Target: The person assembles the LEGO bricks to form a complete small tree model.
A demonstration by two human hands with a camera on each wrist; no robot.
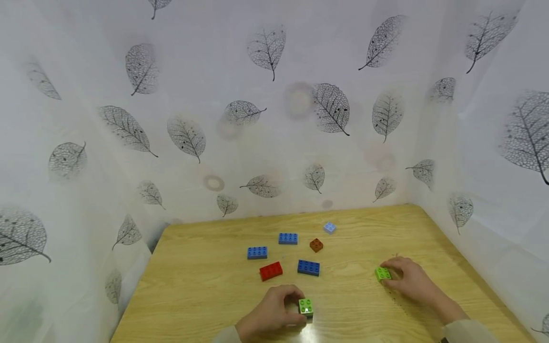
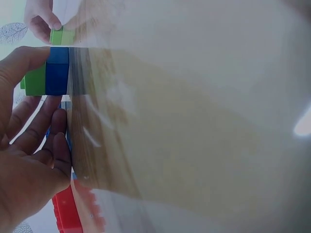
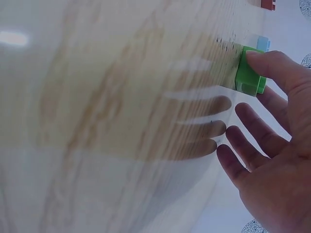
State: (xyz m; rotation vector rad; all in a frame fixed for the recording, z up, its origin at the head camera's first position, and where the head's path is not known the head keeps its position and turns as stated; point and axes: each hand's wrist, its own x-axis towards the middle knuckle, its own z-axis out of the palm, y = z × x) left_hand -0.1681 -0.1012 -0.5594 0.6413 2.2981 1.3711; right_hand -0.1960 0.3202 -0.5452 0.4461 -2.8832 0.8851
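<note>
Near the table's front my left hand [image 1: 274, 308] pinches a small green toy brick [image 1: 306, 306] between thumb and fingers. In the left wrist view this green brick [image 2: 36, 80] sits on a blue brick [image 2: 57, 71], which stands at the tabletop. Farther right, my right hand [image 1: 413, 281] pinches another light green brick [image 1: 383, 273] on the table. The right wrist view shows its thumb on the side of that brick [image 3: 249, 72], the other fingers spread beside it.
Across the wooden table [image 1: 206, 300] lie a red brick [image 1: 271, 271], a dark blue brick [image 1: 309, 267], two blue bricks [image 1: 257, 253] [image 1: 288, 238], a brown brick [image 1: 316, 245] and a pale blue brick [image 1: 330, 227]. A leaf-print curtain [image 1: 274, 143] surrounds the table's back and sides.
</note>
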